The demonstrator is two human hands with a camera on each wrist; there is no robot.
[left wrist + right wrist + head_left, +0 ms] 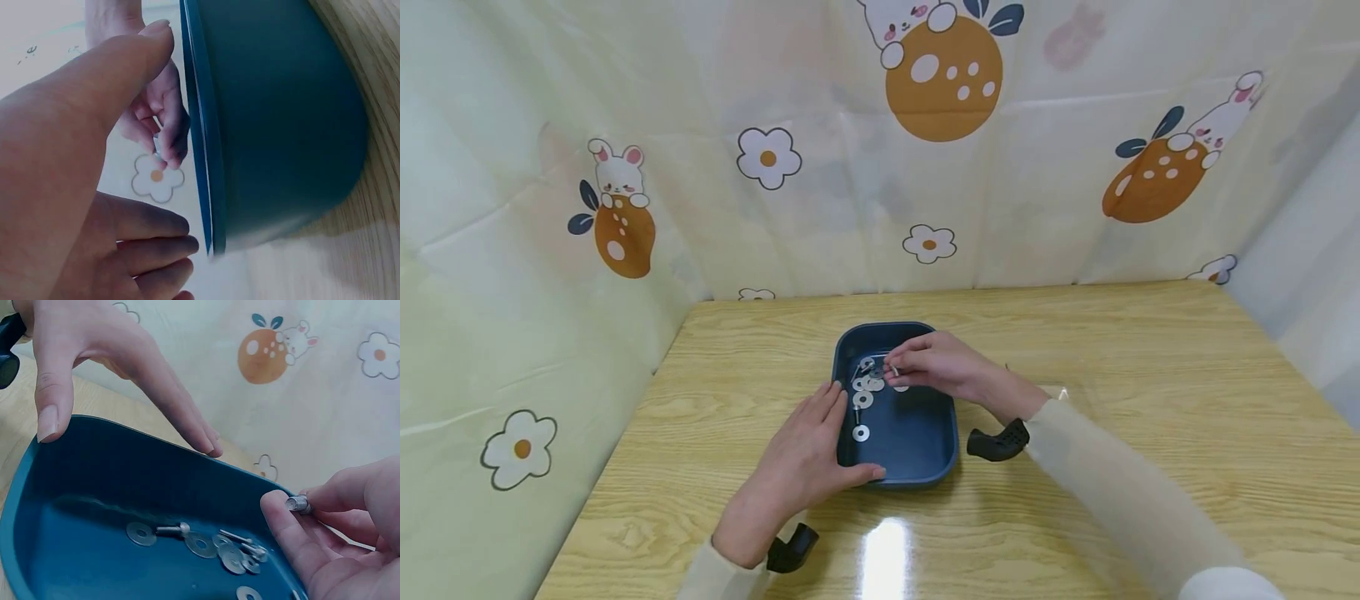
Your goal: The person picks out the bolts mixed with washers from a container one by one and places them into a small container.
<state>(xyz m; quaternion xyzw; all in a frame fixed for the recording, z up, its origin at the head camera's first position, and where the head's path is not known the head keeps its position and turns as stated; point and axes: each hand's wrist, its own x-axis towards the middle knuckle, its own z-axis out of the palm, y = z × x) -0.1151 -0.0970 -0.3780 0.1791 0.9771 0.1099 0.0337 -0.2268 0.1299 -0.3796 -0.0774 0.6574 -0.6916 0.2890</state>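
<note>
A dark blue rectangular bin [943, 450] stands on the table with several flat metal washers [132, 529] and several bolts [167, 531] lying inside it. My left hand [801, 454] rests at the bin's near left corner, its fingers along the left rim and its thumb over the near edge. Above the far part of the bin, my right hand [943, 364] pinches a small threaded metal bolt [299, 504] between thumb and fingers. The bolt's threaded end shows in the right wrist view; its other end is hidden by the fingers.
The bin stands on a wood-grain table [1120, 367]. A clear plastic piece [1060, 390] lies partly behind the right forearm. Printed cloth [842, 208] hangs along the back and left side. Black mounts [998, 442] sit at both wrists.
</note>
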